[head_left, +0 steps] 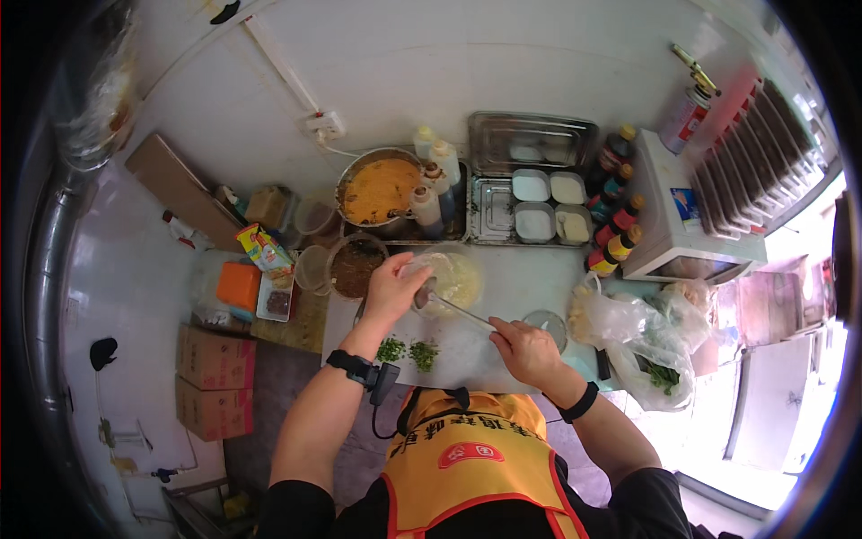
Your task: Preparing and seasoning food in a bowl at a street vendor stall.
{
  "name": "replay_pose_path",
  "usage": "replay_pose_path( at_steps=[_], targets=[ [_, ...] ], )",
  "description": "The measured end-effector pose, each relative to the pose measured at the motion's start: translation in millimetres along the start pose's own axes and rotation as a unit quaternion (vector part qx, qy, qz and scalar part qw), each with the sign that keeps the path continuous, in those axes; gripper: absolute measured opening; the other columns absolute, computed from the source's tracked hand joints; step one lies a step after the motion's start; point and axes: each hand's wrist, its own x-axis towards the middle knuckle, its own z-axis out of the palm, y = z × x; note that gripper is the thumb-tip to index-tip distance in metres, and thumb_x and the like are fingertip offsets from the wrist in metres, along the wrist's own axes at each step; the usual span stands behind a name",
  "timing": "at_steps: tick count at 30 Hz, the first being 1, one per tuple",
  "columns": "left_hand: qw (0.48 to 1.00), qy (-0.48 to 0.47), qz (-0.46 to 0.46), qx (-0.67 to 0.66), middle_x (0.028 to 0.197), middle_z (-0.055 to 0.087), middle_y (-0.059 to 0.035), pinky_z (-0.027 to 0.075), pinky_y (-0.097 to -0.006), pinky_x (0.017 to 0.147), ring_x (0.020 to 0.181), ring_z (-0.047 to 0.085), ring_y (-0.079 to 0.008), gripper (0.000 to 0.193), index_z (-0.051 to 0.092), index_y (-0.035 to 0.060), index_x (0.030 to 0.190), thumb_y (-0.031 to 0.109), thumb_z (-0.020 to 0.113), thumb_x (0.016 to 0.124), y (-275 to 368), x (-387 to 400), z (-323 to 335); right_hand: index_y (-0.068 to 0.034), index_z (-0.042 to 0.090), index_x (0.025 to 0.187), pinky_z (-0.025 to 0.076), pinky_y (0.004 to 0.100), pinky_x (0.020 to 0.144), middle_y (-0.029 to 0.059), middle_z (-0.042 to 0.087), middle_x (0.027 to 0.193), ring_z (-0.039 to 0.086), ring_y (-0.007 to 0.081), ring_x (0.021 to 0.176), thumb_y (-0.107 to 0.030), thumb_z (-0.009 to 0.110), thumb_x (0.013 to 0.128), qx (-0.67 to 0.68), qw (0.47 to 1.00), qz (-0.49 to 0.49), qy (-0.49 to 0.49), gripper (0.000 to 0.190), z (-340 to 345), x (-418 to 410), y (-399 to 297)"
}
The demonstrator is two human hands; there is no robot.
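My right hand (528, 347) grips the long handle of a metal spoon (463, 314), which slants up to the left. The spoon's head is close to the fingers of my left hand (397, 286). Those fingers close on the left rim of a clear bowl (465, 279) with pale yellowish contents. Blur hides the exact edge of the bowl there. Nearer to me, two small heaps of chopped green herbs (423, 355) lie on the white worktop (471, 364). A round clear dish or lid (549, 327) rests just beyond my right hand.
Behind stand a pot of orange-coated food (380, 188), squeeze bottles (425, 209) and a metal tray (491, 209) with several white tubs. A tub of dark brown paste (357, 269) is at left. Sauce bottles (614, 249), plastic bags of greens (646, 337) and a white appliance (700, 249) line the right.
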Motion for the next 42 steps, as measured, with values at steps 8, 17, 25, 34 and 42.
replay_pose_path(
  at_steps=[8, 17, 25, 34, 42],
  targets=[
    [0.985, 0.040, 0.047, 0.159, 0.121, 0.067, -0.0153, 0.050, -0.0320, 0.095, 0.107, 0.065, -0.0229, 0.055, 0.060, -0.0046, 0.128, 0.026, 0.078, 0.086, 2, 8, 1, -0.010, 0.064, 0.121, 0.056, 0.0431, 0.070, 0.0123, 0.069, 0.086, 0.068, 0.0336, 0.077, -0.025, 0.059, 0.096, -0.079, 0.997, 0.019, 0.016, 0.030, -22, -9, 16],
    [0.914, -0.111, -0.274, -0.279, 0.130, 0.058, -0.0044, 0.044, -0.0515, 0.096, 0.117, 0.055, -0.0220, 0.056, 0.049, 0.0100, 0.143, 0.013, 0.067, 0.091, 3, -12, -34, -0.009, 0.065, 0.121, 0.055, 0.0450, 0.071, 0.0149, 0.070, 0.088, 0.068, 0.0352, 0.080, -0.026, 0.059, 0.096, -0.023, 0.999, 0.035, -0.006, 0.031, -20, -4, -2],
    [0.929, -0.166, -0.170, -0.283, 0.131, 0.054, -0.0117, 0.037, -0.0314, 0.097, 0.111, 0.051, -0.0170, 0.077, 0.038, 0.0041, 0.150, 0.007, 0.074, 0.082, -16, -21, -28, -0.010, 0.065, 0.122, 0.055, 0.0444, 0.073, 0.0153, 0.071, 0.091, 0.069, 0.0353, 0.082, -0.024, 0.060, 0.095, -0.011, 0.999, 0.037, -0.022, 0.031, -20, -16, 5],
    [0.985, -0.012, -0.136, -0.107, 0.096, 0.066, -0.0019, 0.046, -0.0277, 0.076, 0.084, 0.060, -0.0112, 0.034, 0.063, -0.0004, 0.112, 0.028, 0.069, 0.094, -12, -2, -30, -0.010, 0.067, 0.117, 0.054, 0.0421, 0.065, 0.0101, 0.066, 0.080, 0.067, 0.0311, 0.071, -0.023, 0.063, 0.093, -0.096, 0.995, -0.022, 0.022, 0.027, -46, 3, -5],
    [0.983, -0.101, -0.150, -0.045, 0.087, 0.066, -0.0002, 0.044, -0.0274, 0.072, 0.078, 0.057, -0.0105, 0.030, 0.070, 0.0020, 0.097, 0.032, 0.067, 0.095, 23, 16, -23, -0.009, 0.061, 0.127, 0.054, 0.0361, 0.068, 0.0049, 0.061, 0.080, 0.065, 0.0226, 0.075, -0.020, 0.058, 0.095, -0.239, 0.950, -0.199, 0.002, 0.035, -54, 31, -8]
  ],
)
